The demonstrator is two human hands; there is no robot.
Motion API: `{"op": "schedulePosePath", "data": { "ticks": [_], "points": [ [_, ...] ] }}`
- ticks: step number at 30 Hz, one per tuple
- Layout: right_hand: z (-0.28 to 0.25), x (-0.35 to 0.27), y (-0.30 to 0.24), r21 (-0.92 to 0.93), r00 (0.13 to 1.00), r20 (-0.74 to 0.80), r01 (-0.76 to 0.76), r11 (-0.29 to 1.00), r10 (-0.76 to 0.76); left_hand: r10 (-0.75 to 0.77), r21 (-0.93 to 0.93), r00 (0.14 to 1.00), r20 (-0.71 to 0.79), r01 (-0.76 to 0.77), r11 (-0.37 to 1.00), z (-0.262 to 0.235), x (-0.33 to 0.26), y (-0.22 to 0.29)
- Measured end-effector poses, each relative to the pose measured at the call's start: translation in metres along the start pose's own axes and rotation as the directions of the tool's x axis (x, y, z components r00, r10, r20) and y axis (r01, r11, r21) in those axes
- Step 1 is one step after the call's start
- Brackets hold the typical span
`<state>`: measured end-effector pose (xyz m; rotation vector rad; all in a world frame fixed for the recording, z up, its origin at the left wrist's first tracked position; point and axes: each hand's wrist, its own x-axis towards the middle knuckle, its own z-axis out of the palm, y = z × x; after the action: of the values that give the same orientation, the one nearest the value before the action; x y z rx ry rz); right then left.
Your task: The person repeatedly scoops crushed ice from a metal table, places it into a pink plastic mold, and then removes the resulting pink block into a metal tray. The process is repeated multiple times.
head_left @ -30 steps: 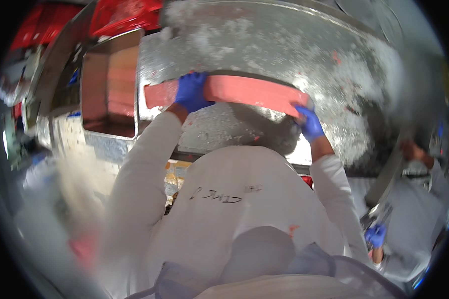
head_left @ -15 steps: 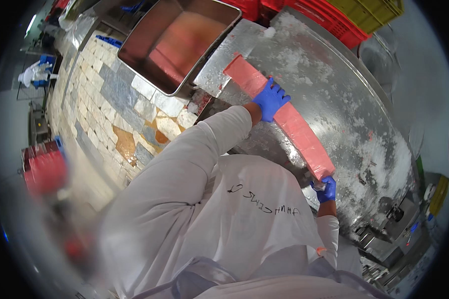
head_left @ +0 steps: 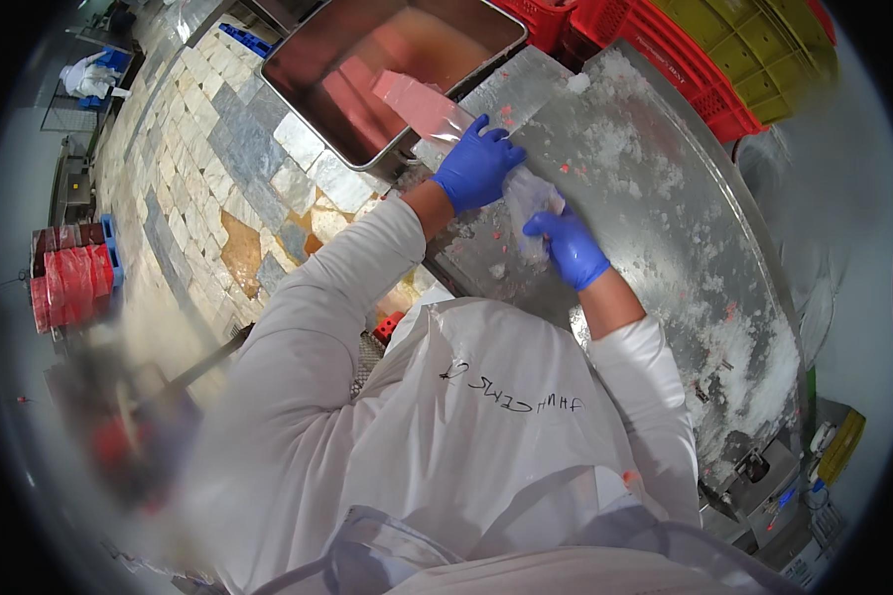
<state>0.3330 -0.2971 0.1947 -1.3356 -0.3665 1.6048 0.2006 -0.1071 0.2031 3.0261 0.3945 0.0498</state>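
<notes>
A long pink block, part of it under clear film, reaches from the metal table over the rim of a deep steel tub. My left hand, in a blue glove, is closed on its near end and the wrapping there. From under that hand a crumpled clear plastic bag trails toward me. My right hand, also blue-gloved, pinches the bag's lower end. How much of the block lies inside the bag under my left hand is hidden.
Inside the tub is cloudy reddish liquid with pink pieces. Red crates and a yellow crate stand beyond the table. Crushed ice and pink scraps litter the tabletop. Stone-tiled floor lies left, with stacked red bins farther off.
The pink block has shifted left and away, from the table to over the tub. My right hand has moved up toward my left, and the bag now hangs loose and crumpled between them.
</notes>
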Motion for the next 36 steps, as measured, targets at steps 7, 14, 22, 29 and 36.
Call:
{"op": "schedulePosePath", "data": {
  "ticks": [7,14,22,29,36],
  "points": [
    [-0.022,-0.109,0.023,-0.086,0.925,-0.332,0.165,0.982,-0.185,0.028,-0.097,0.999,0.016,-0.027,0.995,0.060,-0.004,0.028],
    [-0.068,-0.283,-0.028,-0.550,0.240,-0.631,0.532,0.644,-0.738,-0.010,-0.296,0.986,-0.168,-0.041,0.954,0.034,0.003,0.026],
    [-0.048,-0.475,-0.151,-0.995,-0.333,0.071,-0.088,-0.044,-0.940,0.197,-0.669,0.824,-0.532,-0.551,0.499,-0.117,0.044,0.164],
    [-0.117,-0.282,-0.202,-0.541,0.680,-0.593,0.059,0.839,-0.430,0.024,-0.744,0.999,-0.044,-0.048,0.667,-0.079,0.056,0.212],
    [-0.069,-0.151,-0.014,-0.567,0.837,-0.236,0.294,0.769,-0.494,0.644,-0.629,0.731,0.228,-0.394,0.670,-0.039,-0.039,0.221]
  ]
}}
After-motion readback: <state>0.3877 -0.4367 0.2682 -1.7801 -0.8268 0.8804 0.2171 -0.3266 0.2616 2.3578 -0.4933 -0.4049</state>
